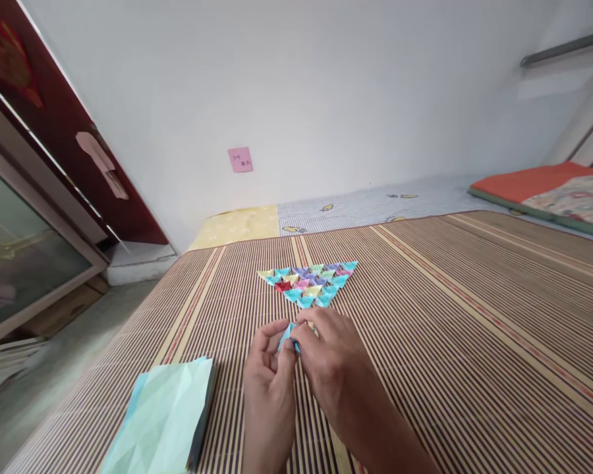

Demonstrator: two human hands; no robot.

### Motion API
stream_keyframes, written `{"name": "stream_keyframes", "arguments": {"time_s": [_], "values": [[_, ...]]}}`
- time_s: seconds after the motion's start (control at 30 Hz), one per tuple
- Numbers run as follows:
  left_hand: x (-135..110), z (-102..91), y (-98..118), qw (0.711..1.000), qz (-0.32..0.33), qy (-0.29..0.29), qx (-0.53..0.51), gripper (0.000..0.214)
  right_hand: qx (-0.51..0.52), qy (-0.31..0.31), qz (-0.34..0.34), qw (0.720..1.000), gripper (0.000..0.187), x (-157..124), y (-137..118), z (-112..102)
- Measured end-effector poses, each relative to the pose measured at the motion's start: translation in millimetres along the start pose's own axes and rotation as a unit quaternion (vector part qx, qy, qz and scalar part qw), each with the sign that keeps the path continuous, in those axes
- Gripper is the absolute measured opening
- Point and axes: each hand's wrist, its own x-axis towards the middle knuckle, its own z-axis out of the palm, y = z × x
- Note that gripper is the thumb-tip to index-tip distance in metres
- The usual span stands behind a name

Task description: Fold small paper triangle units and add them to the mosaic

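A small piece of folded blue paper [287,334] is held between both hands, low in the middle of the view. My left hand [269,365] pinches it from the left, thumb in front. From the right, my right hand [330,345] grips its other side, and those fingers partly cover it. Just beyond the hands, several small folded paper boats [310,283] lie in rows that form a triangle pointing towards me. They are blue, purple, pink, yellow, green and red.
A stack of creased pale green and blue paper sheets [161,418] lies at the left on the striped bamboo mat [449,329]. Behind the mat are a yellow cloth [240,225] and a white wall [301,85] with a pink note [240,159]. Folded orange bedding [538,181] rests at the far right.
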Motion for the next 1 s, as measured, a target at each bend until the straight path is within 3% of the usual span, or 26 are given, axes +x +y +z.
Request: {"name": "stream_keyframes", "arguments": {"time_s": [0.13, 0.37, 0.5, 0.6, 0.7, 1.0], "values": [[1, 1.4, 2, 1.000, -0.011, 0.011, -0.009, 0.035, -0.009, -0.027, -0.001, 1.000, 0.018, -2, -2, 0], [2, 2.2, -4, 0.996, -0.030, 0.022, -0.080, 0.037, -0.064, 0.019, 0.056, 0.996, 0.016, -7, -4, 15], [3, 6.4, -2, 0.977, -0.067, 0.034, -0.199, 0.039, -0.003, 0.008, 0.066, 0.998, 0.021, -4, 0, 11], [5, 9.3, 2, 0.954, -0.120, -0.004, -0.275, 0.044, 0.048, -0.013, 0.079, 0.996, 0.020, 0, 3, 8], [5, 11.2, 3, 0.945, -0.127, -0.026, -0.299, 0.040, 0.091, -0.037, 0.087, 0.991, 0.019, 3, 4, 8], [7, 11.7, -5, 0.928, -0.150, -0.002, -0.341, 0.024, 0.128, -0.059, 0.097, 0.985, 0.020, -2, 15, 12]]}}
